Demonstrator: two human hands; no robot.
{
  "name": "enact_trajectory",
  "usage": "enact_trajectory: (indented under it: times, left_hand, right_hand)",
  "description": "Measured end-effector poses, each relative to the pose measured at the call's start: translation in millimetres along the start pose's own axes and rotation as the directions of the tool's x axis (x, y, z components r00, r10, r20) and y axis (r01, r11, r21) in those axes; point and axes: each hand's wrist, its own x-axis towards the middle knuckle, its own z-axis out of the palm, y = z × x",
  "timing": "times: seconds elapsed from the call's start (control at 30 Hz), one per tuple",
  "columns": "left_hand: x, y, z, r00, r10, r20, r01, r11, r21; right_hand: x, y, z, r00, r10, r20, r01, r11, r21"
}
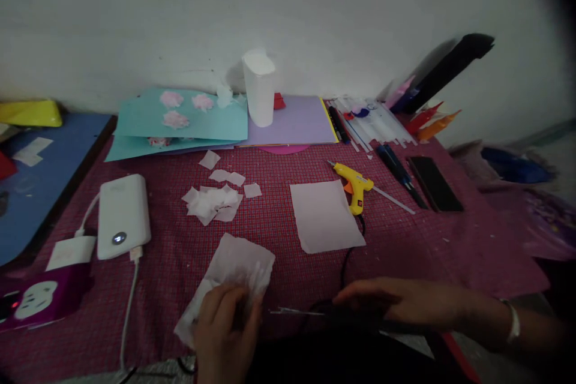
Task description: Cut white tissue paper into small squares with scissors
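Note:
At the near edge of the table, my left hand point(227, 327) has its fingers bent over a crumpled sheet of thin white tissue paper point(234, 258), gripping its lower part. My right hand point(396, 300) is closed around a pair of scissors point(299, 312), whose thin metal blades point left toward the paper without touching it. Their dark handles are mostly lost against the dark clothing. Beyond my left hand lies a loose pile of small cut white paper pieces point(213, 203). A flat, squarish pale sheet of paper point(326, 216) lies ahead of my right hand.
A yellow glue gun point(355, 183) lies beside the flat sheet. A phone point(434, 183) and glue sticks point(382, 120) are at the right. A white power bank point(123, 210) with cables stands left. Pink paper flowers point(175, 119) rest on turquoise paper near a white roll point(260, 90).

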Motion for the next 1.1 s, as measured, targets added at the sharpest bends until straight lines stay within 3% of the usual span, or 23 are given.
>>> enact_trajectory:
  times: [0.1,0.17,0.33,0.73,1.1]
  left_hand:
    - [-5,0,2.5,0.998,0.063,-0.004,-0.063,0.994,0.093]
    - [-9,-1,3.9,0.989,0.146,-0.015,-0.143,0.983,0.118]
    - [-13,-3,4.9,0.961,0.274,-0.041,-0.266,0.955,0.133]
    - [-7,-6,-0.2,0.955,0.294,0.043,-0.293,0.956,-0.013]
    - [-2,-2,4.2,0.955,0.291,0.048,-0.293,0.956,0.016]
  right_hand:
    - [-4,-2,-2,0.953,0.054,0.297,-0.127,0.964,0.234]
    - [-3,-4,-4,0.937,0.056,0.345,-0.157,0.950,0.271]
    - [8,-12,-3,0.931,0.045,0.362,-0.144,0.957,0.251]
    - [34,-56,24,0.940,0.117,0.320,-0.247,0.880,0.405]
    - [43,-54,27,0.955,0.115,0.273,-0.221,0.892,0.394]
